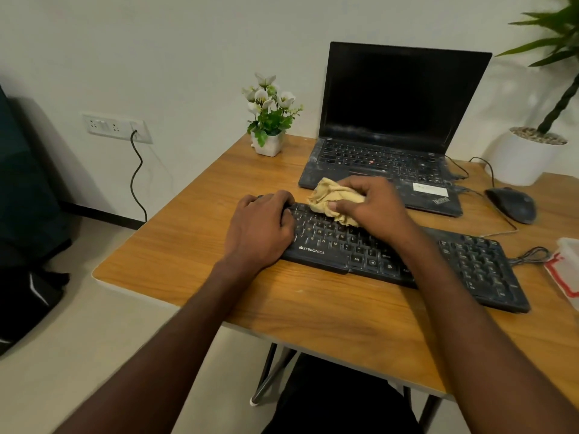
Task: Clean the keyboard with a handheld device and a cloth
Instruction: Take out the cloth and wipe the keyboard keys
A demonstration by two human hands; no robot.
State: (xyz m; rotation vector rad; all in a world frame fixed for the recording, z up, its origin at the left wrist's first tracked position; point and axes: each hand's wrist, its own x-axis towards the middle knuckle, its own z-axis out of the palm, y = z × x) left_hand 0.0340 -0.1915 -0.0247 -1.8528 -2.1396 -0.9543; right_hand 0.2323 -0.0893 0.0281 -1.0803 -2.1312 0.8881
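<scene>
A black keyboard lies slanted across the wooden table. My left hand covers its left end, fingers curled over the far edge and gripping it. My right hand grips a crumpled yellow cloth and presses it onto the upper key rows near the middle. No handheld device is in view.
An open dusty laptop stands just behind the keyboard. A black mouse with its cable lies to the right. A small flower pot sits at the back left, a large white planter at the back right, a clear container at the right edge.
</scene>
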